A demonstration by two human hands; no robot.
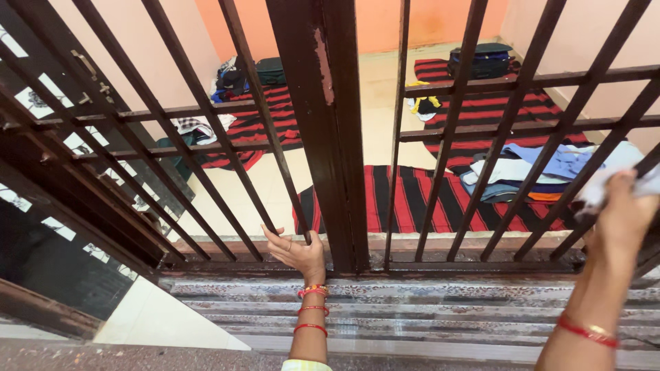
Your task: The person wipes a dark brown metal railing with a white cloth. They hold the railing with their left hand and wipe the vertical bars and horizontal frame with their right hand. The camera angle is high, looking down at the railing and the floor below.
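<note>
A dark brown barred metal gate (344, 137) fills the view, with a thick post in the middle. My left hand (297, 253) grips the bottom of a slanted bar just left of the post, close to the lower rail. My right hand (622, 216) is raised at the right edge and clutches a pale cloth (599, 184) pressed against the bars there. Red bangles circle both wrists.
Through the bars lies a room with a cream floor, red-and-black striped mats (412, 199), folded clothes (529, 172) and a dark suitcase (481, 60). Ridged stone steps (385, 316) run below the gate. A dark door leaf (62, 206) stands at left.
</note>
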